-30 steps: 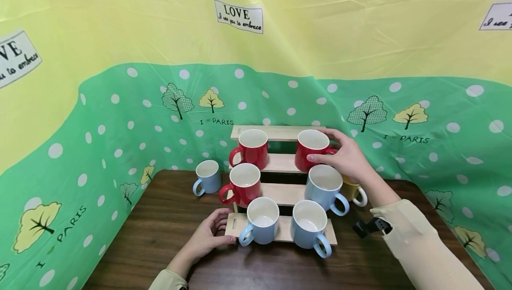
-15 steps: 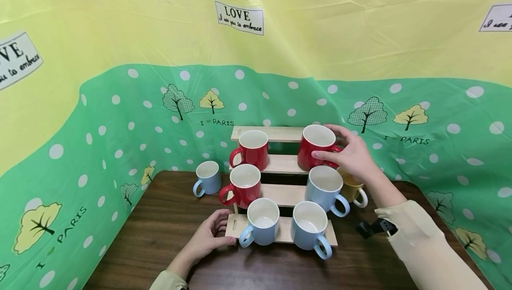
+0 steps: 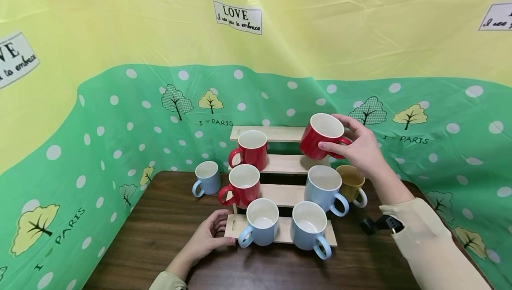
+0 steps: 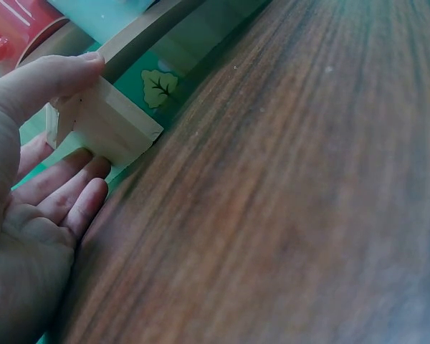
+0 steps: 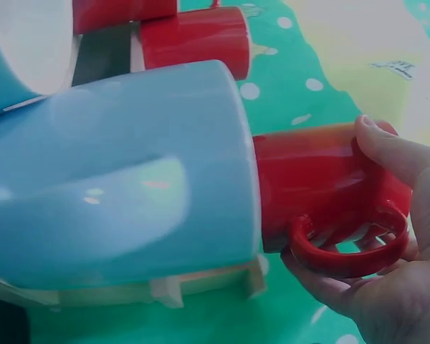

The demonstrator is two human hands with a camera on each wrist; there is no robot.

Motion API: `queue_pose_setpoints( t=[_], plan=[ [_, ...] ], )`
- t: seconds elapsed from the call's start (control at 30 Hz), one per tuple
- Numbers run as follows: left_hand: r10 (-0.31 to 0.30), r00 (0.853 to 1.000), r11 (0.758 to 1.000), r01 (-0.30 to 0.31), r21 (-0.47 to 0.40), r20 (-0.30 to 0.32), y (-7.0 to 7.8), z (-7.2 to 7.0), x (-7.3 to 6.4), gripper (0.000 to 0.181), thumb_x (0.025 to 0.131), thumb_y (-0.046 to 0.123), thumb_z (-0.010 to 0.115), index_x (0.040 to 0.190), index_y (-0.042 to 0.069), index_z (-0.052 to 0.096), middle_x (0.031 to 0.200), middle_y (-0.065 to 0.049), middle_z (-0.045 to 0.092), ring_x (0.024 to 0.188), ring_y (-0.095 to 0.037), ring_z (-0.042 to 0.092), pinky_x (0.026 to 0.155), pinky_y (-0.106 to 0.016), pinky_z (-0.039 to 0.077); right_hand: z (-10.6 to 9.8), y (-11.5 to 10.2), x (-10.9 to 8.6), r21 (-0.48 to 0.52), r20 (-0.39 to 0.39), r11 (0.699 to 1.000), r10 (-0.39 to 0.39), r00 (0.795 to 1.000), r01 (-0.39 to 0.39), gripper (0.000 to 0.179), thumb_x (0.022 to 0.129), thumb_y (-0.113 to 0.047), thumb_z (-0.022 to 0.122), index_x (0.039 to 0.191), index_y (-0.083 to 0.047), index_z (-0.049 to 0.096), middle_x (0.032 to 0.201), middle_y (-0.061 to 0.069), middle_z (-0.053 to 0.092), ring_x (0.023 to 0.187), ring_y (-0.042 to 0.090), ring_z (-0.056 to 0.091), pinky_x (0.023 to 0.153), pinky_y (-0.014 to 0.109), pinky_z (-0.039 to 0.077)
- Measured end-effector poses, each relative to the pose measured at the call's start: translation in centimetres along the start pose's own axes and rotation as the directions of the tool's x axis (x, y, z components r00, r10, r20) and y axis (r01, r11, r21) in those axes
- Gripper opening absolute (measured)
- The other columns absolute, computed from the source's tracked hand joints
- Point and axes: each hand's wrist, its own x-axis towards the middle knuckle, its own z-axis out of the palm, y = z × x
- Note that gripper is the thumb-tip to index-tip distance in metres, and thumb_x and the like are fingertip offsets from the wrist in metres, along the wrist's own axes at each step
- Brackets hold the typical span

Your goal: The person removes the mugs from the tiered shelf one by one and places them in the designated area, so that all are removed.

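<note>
My right hand (image 3: 364, 150) grips a red mug (image 3: 313, 142) with a white inside, thumb on the front of its body and fingers behind. The mug leans to one side over the right part of the third step. In the right wrist view its handle (image 5: 351, 261) passes beside the palm. My left hand (image 3: 206, 236) holds the front left corner of a stepped wooden rack (image 3: 284, 194). Seen from the left wrist, the thumb presses the front board (image 4: 118, 122) and the other fingers bend along its side.
Two red mugs, one (image 3: 256, 147) behind the other (image 3: 245, 185), stand on the rack's left. Blue mugs fill the front step (image 3: 263, 223) and the second step's right (image 3: 322, 185). On the dark wooden table (image 3: 160, 219) stand another blue mug (image 3: 208, 178) and a yellow mug (image 3: 350, 181).
My right hand has lifted the red mug off the third step, up and to the right, and it has tilted. More of the yellow mug shows. The left hand has stayed at the rack's corner.
</note>
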Motion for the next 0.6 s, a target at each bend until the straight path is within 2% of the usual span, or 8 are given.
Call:
queue_pose_setpoints(
  t=[0.33, 0.6],
  plan=[
    [0.004, 1.0, 1.0, -0.004, -0.003, 0.001, 0.2, 0.0, 0.0, 0.073, 0.089, 0.006, 0.089, 0.15, -0.005, 0.05, 0.144, -0.026, 0.062, 0.129, -0.034, 0.063, 0.104, -0.028, 0.054, -1.6, -0.9, -0.1, -0.009, -0.048, 1.0, 0.003, 0.999, -0.003, 0.079, 0.094, -0.019, 0.089, 0.163, -0.018, 0.05, 0.146, 0.0, 0.059, 0.123, 0.013, 0.06, 0.082, 0.022, 0.062],
    [0.001, 1.0, 1.0, -0.001, 0.004, -0.005, 0.1, 0.0, 0.0, 0.074, 0.089, 0.006, 0.09, 0.15, -0.005, 0.05, 0.144, -0.026, 0.062, 0.13, -0.032, 0.063, 0.105, -0.027, 0.054, -3.1, -0.7, -0.4, 0.003, -0.098, 1.0, -0.007, 0.995, 0.008, 0.08, 0.094, -0.014, 0.089, 0.164, -0.021, 0.05, 0.146, -0.001, 0.058, 0.126, 0.013, 0.058, 0.079, 0.021, 0.062]
  ],
)
